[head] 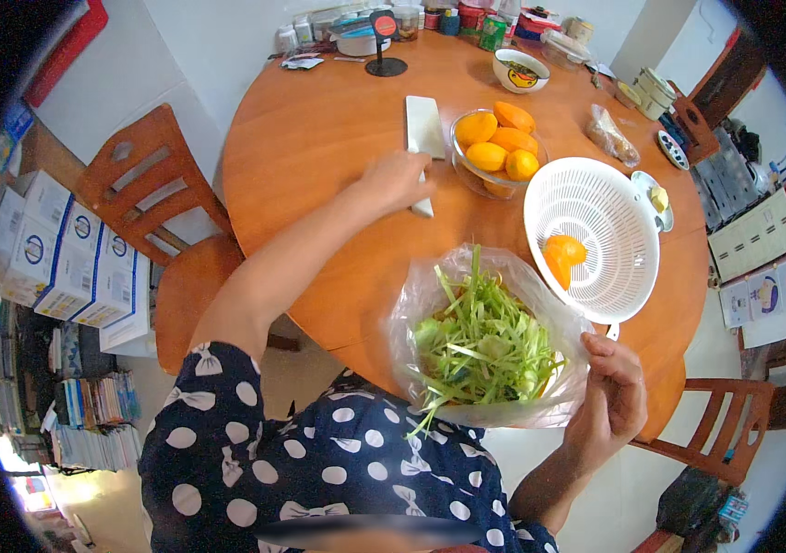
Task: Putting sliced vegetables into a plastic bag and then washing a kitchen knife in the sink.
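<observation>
My left hand (398,181) closes over the narrow handle of a white broad-bladed knife (424,123) lying on the table. Its flat wide end points away from me, and the handle end shows below my fingers. My right hand (611,394) pinches the rim of a clear plastic bag (420,290) at the table's near edge. Green vegetable peelings (486,339) heap up inside the bag, with a few strips hanging over its near side. Beyond the bag, a white plastic colander (624,207) holds a few orange pieces (562,257).
A clear bowl (461,166) of yellow-orange fruit (486,157) stands right of the knife. A small dish (664,214) touches the colander's far side. Farther back are a patterned bowl (521,79), a black stand (386,67) and a green can (492,32). A wooden chair (192,297) stands left.
</observation>
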